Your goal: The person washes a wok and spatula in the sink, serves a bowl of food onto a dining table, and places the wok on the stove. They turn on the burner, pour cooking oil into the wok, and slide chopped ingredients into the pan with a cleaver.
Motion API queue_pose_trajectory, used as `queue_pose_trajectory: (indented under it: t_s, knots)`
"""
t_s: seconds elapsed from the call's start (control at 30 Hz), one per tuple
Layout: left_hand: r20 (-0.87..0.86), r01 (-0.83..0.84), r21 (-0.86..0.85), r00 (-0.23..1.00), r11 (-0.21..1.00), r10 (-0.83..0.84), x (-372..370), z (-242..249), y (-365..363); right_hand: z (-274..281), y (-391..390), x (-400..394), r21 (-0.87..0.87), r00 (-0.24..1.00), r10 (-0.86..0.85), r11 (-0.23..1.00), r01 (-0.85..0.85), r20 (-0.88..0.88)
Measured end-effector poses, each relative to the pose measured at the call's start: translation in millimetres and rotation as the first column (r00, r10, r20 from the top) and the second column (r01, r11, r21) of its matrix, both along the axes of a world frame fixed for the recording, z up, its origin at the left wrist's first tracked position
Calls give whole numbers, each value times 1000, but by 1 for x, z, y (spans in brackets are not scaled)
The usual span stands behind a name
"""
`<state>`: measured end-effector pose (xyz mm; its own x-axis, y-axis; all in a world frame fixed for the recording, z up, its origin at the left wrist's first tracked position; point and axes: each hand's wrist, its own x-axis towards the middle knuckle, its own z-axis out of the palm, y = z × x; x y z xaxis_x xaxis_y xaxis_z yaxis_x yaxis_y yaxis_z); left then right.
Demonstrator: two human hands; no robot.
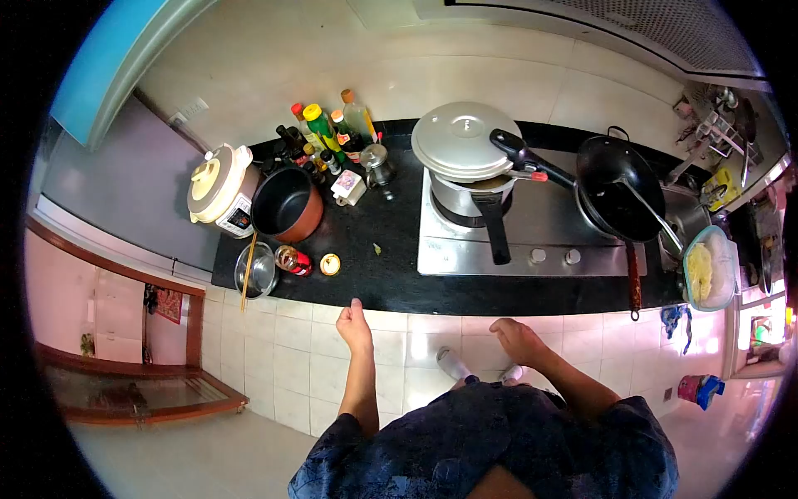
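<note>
My left hand [355,328] is just in front of the counter's front edge, its fingers curled in and the thumb pointing up, with nothing seen in it. Farther right, below the stove, my right hand [517,339] hangs in the air with loosely bent fingers and no object showing. Nearest my left hand on the counter are a small round lid [330,264] and a red-labelled glass jar [293,260] lying beside it. A glass bowl [257,271] with chopsticks [248,270] across it stands to their left. Both hands are apart from all of these.
A brown pot [288,205], an electric cooker [221,190] and several seasoning bottles [320,129] stand at the back left. On the stove [532,229] are a pressure cooker [470,195] with its lid [465,141] askew, and a wok [619,187]. A plastic tub [711,268] sits by the sink.
</note>
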<state>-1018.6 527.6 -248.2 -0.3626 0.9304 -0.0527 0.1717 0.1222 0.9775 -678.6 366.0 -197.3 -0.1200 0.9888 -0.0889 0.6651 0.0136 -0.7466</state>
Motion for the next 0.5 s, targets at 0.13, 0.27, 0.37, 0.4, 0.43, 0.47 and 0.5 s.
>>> queue_pose_trajectory:
  t_s: [0.13, 0.27, 0.37, 0.4, 0.43, 0.47, 0.5]
  knots:
    - [-67, 114, -58, 991, 992, -118, 39, 9, -39, 45, -20, 31, -110, 998, 33, 994, -26, 61]
    - [-71, 267, -108, 959, 958, -275, 105, 8, -86, 62, -58, 81, -160, 994, -74, 983, 86, 80]
    - [23, 339, -136, 940, 931, -339, 159, -9, -123, 68, -98, 132, -132, 995, -74, 988, 82, 63]
    - [39, 348, -146, 937, 926, -347, 182, -2, -137, 73, -111, 149, -100, 995, -94, 990, 97, 37]
    - [54, 355, -154, 935, 922, -350, 206, 5, -152, 80, -125, 168, -69, 990, -143, 987, 144, 18]
    - [121, 386, -201, 922, 900, -368, 229, 13, -165, 89, -139, 186, -39, 982, -188, 982, 187, -3]
    - [147, 416, -206, 908, 886, -392, 251, 18, -174, 102, -151, 202, -12, 973, -229, 973, 229, -27]
